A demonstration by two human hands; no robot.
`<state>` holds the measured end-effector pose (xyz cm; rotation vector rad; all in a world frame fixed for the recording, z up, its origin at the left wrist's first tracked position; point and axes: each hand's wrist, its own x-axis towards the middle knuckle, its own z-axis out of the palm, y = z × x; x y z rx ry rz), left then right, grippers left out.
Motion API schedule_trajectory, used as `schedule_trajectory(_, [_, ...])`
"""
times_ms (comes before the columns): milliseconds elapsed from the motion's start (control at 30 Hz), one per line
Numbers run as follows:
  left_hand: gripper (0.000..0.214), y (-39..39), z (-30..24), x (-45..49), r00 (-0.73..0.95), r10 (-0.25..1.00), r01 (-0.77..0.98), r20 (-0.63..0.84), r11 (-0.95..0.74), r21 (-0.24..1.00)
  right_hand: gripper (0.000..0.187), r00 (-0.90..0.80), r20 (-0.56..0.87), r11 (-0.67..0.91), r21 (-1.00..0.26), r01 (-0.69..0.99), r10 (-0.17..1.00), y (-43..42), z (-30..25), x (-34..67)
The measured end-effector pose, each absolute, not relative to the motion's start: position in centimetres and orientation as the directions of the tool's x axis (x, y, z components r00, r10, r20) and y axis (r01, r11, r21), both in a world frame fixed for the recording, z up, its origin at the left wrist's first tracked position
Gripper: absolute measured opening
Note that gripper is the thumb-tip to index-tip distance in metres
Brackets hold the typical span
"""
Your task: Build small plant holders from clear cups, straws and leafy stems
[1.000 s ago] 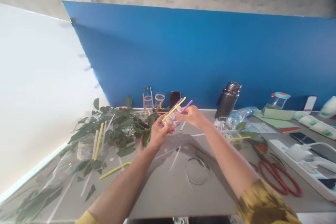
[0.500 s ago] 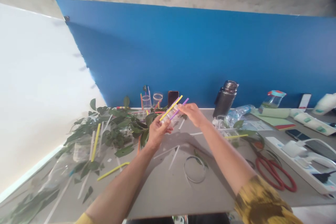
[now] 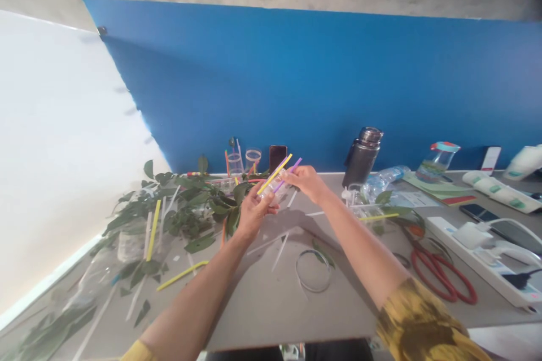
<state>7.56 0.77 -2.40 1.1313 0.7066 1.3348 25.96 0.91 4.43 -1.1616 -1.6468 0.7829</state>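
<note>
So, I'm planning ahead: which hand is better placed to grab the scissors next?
The right hand, probably: the scissors lie on its side, near the right forearm. The left hand is farther away, gripping clear plastic with straws.

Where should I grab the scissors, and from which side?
Probably by the red handles, coming from your near side: the scissors lie with their loops toward you and the blades pointing away. Mind the power strip just right of the handles.

Craft workspace: table (image 3: pixel 254 316) with scissors (image 3: pixel 441 276), leaves (image 3: pixel 201 243) and power strip (image 3: pixel 440 230)
</note>
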Motion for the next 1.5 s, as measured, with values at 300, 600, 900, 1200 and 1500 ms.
schedule_trajectory(300, [0.102, 0.5, -2.6, 7.7, 0.109, 0.976, -0.290, 0.190, -0.151, 0.945, 0.037, -0.141, 0.288, 0.315, -0.917, 0.245, 0.947, 0.8, 4.0, 25.1])
schedule_trajectory(600, [0.086, 0.5, -1.6, 7.5, 0.064, 0.983, -0.285, 0.174, -0.149, 0.947, 0.046, -0.161, 0.242, 0.266, -0.953, 0.146, 0.957, 1.0, 4.2, 25.0])
schedule_trajectory(900, [0.093, 1.2, -1.6, 7.2, 0.107, 0.975, -0.290, 0.196, -0.157, 0.944, 0.048, -0.157, 0.282, 0.317, -0.899, 0.301, 0.947, 2.2, 4.2, 26.2])
schedule_trajectory(1200, [0.089, 1.8, -1.8, 7.4, 0.124, 0.980, -0.349, 0.153, -0.101, 0.932, 0.051, -0.192, 0.214, 0.259, -0.931, 0.256, 0.958, 1.7, 5.2, 27.0])
schedule_trajectory(1500, [0.082, 2.2, -2.1, 7.4, 0.098, 0.977, -0.384, 0.188, -0.137, 0.913, 0.056, -0.167, 0.258, 0.297, -0.913, 0.280, 0.952, 2.0, 5.1, 26.8])
